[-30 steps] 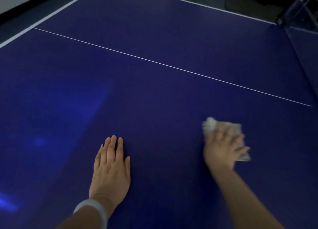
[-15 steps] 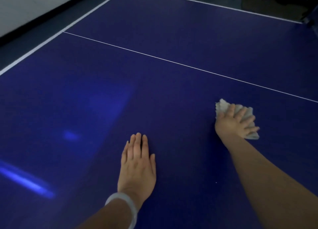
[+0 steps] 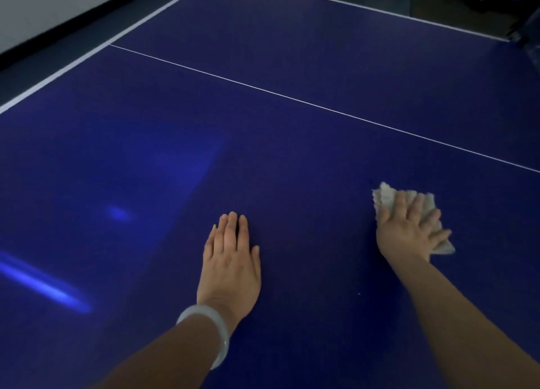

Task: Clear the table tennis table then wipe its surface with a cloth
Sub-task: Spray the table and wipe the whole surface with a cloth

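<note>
Fingers (image 3: 420, 210) of the right hand (image 3: 409, 231): lying straight and slightly fanned, pressing flat on a pale crumpled cloth (image 3: 385, 194). Cloth is sitting on the dark blue table (image 3: 292, 169), on the near side of the thin white centre line (image 3: 292, 98), its edges showing beyond the fingertips and at the little-finger side.

Left hand (image 3: 230, 260): resting palm down on the bare table surface, fingers straight and held close together, thumb lying slightly apart. It is sitting well apart from the cloth, to its left. A pale bangle (image 3: 210, 327) is circling the left wrist.

Table: white border line (image 3: 87, 58) is running along the left edge, meeting the centre line toward the far left. Bluish light reflections are showing on the surface to the left of the left hand, one broad patch and one bright streak nearer the lower left.

Surroundings: a light wall with a dark skirting is showing beyond the left edge; dim, unclear objects are standing past the far right corner.
</note>
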The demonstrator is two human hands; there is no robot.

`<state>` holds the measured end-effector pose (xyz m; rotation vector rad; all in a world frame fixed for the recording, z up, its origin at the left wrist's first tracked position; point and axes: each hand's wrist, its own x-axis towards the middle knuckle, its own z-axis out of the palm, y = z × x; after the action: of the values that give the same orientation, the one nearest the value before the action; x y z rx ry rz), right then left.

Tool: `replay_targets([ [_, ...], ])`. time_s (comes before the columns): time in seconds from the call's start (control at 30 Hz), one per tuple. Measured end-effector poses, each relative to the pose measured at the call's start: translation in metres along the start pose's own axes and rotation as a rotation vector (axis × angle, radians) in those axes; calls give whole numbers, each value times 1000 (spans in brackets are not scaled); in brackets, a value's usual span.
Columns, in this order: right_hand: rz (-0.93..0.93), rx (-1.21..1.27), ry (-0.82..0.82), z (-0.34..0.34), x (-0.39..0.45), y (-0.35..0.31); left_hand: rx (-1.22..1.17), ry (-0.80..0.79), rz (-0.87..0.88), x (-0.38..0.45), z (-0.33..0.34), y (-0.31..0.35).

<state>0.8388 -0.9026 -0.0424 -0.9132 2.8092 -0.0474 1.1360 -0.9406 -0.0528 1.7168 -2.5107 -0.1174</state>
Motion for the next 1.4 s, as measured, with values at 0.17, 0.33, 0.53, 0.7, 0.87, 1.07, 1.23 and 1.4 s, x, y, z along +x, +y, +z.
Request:
replay_targets([
  [0.17,-157,-27,26,18,-66,-48,-35,-47,9,-2,-3,1],
  [0.33,-735,-157,-6,23,-121,-72,-122,-44,8,-2,-8,1],
  [0.53,-298,-107,-33,14,-108,39,-351,-130,42,-1,-13,-9],
  [0.7,-137,-35,-14,28,-168,60,-294,2,64,-58,-25,-51],
  [0.87,-392,-31,39,48,-236,18,-60,-26,-11,-121,-10,-82],
  [1.07,-611,-173,42,46,-219,44,-26,-34,-16,-117,-16,-78],
  [1.23,-135,-41,-39,23,-165,30,-67,-40,-14,-118,-18,-79],
  [1.4,-512,-143,-10,29,-178,1,-76,-38,-21,-118,-20,-80],
])
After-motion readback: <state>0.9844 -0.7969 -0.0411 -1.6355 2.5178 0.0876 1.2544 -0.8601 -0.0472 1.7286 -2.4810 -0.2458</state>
